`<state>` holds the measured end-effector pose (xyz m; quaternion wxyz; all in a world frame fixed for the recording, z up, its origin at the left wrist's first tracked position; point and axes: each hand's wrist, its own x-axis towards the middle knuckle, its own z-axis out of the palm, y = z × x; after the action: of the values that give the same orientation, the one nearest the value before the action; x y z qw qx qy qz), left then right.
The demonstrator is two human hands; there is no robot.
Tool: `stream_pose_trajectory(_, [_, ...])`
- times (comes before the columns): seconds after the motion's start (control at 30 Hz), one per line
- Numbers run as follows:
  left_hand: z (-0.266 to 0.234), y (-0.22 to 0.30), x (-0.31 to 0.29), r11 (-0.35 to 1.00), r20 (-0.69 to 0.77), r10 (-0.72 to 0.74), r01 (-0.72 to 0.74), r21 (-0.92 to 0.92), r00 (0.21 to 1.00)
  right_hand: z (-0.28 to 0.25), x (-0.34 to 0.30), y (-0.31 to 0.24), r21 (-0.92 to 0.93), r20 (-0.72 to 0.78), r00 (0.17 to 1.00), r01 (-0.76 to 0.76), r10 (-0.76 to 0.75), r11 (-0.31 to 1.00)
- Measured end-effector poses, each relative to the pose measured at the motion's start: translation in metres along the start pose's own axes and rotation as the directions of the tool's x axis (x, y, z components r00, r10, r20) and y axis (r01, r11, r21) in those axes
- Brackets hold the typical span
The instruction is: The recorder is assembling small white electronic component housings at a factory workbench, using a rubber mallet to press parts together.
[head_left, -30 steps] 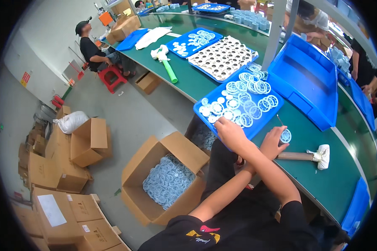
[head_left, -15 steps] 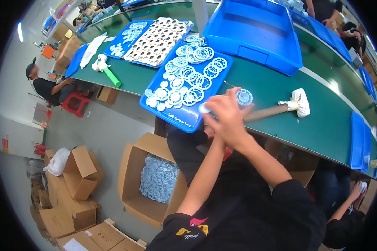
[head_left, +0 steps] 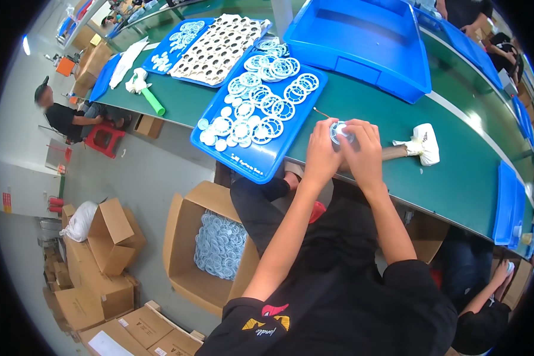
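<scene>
Over the near edge of the green bench, my left hand (head_left: 323, 155) and my right hand (head_left: 365, 153) are close together, fingers closed around a translucent round spoked plastic disc (head_left: 337, 132). My right fingers cover part of it, and whether it rests on the bench cannot be made out. Left of my hands lies a blue tray (head_left: 252, 163) with several spoked rings (head_left: 271, 105) and small white round caps (head_left: 221, 145). Beside my right hand lies a mallet (head_left: 426, 146), its head wrapped in white, its wooden handle passing behind that hand.
A big blue bin (head_left: 362, 74) stands behind my hands. An egg-carton-like sheet (head_left: 216, 50) and a green-handled, white-wrapped tool (head_left: 152, 102) lie at the far left. Below the bench, a cardboard box (head_left: 181, 237) holds many discs. A person (head_left: 62, 115) sits at the left.
My right hand, blurred and near the tray with a small white piece at its fingertips, has moved right to the disc. My left hand, formerly beneath it, now grips the disc's left side.
</scene>
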<state>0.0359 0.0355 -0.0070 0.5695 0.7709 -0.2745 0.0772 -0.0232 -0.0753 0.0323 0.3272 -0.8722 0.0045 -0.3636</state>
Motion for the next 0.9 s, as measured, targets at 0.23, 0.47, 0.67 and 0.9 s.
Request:
stream_pose_trajectory(0.23, [-0.001, -0.004, 0.000, 1.000, -0.003, 0.010, -0.010, 0.001, 1.000, 0.004, 0.026, -0.010, 0.043, -0.035, 0.999, 0.030, -0.029, 0.999])
stream_pose_trajectory(0.47, [-0.003, 0.006, 0.002, 0.999, 0.027, -0.026, 0.026, -0.023, 0.999, 0.092, 0.120, 0.014, -0.160, 0.355, 0.930, 0.160, -0.095, 0.974])
stream_pose_trajectory(0.67, [-0.004, 0.010, 0.001, 0.996, 0.021, -0.039, 0.040, -0.074, 0.999, 0.128, 0.129, 0.030, -0.332, 0.479, 0.867, 0.324, -0.137, 0.886])
stream_pose_trajectory(0.9, [-0.005, 0.009, 0.001, 0.999, 0.045, -0.045, 0.046, -0.014, 0.998, 0.113, 0.131, 0.033, -0.186, 0.616, 0.773, 0.328, -0.150, 0.926])
